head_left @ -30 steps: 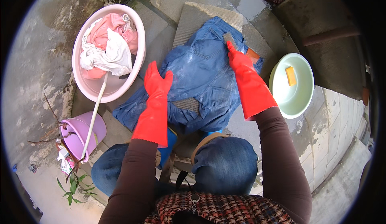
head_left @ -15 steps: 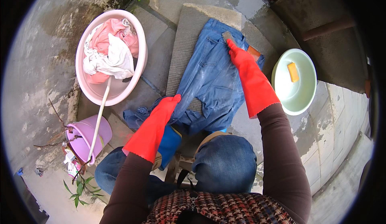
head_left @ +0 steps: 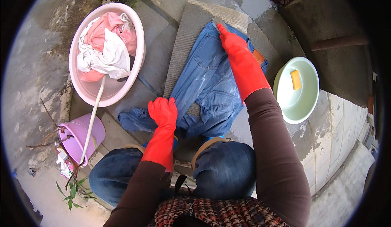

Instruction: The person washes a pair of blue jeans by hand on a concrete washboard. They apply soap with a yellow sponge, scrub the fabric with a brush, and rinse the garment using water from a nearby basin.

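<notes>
A pair of wet blue jeans lies along a ribbed grey washboard slab in front of my knees. My left hand, in a red rubber glove, grips the lower leg part of the jeans near my knees. Up at the waistband, my right hand, also red-gloved, holds the far end of the jeans; whether a brush is under it is hidden. An orange block peeks out beside my right forearm.
A pink basin with pink and white laundry stands at the left. A lilac bucket with a white stick sits below it. A pale green bowl holding a yellow soap bar is on the right, on wet concrete.
My left hand slid down from the middle of the jeans to their lower end and took hold there. The jeans got drawn out longer and narrower. The right hand stayed at the top.
</notes>
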Demonstrator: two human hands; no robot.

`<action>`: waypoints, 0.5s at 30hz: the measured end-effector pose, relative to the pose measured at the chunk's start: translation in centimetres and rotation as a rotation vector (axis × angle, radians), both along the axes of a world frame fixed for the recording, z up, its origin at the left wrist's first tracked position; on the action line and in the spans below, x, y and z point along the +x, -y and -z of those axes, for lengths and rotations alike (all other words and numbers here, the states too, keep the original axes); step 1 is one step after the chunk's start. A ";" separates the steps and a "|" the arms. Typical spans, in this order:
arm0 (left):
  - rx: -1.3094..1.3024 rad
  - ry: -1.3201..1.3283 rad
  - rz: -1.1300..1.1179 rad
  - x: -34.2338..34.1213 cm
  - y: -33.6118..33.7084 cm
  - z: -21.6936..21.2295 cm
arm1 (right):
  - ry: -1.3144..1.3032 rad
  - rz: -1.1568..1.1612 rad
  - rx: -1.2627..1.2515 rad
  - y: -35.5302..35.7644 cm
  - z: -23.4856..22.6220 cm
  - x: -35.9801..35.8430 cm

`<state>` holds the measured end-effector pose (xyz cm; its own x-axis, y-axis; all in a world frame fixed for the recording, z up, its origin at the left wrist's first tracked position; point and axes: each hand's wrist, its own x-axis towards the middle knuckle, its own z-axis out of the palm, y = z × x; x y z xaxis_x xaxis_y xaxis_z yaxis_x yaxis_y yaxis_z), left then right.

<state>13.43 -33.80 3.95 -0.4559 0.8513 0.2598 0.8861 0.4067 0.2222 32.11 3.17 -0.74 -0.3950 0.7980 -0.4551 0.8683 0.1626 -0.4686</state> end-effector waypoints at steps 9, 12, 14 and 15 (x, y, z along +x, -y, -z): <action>0.084 0.101 -0.111 0.1 0.2 1.9 | 0.079 -0.534 -0.275 17.0 -6.9 -2.5; 0.057 0.168 -0.086 -0.1 0.3 2.1 | 0.068 -0.097 -0.134 5.1 -4.0 -3.3; 0.046 0.193 -0.096 -0.1 0.4 2.0 | 0.088 -0.006 -0.111 -0.7 -2.2 -4.3; 0.053 0.165 -0.071 -0.2 0.4 1.9 | 0.089 -0.004 0.021 -1.7 -1.9 -4.0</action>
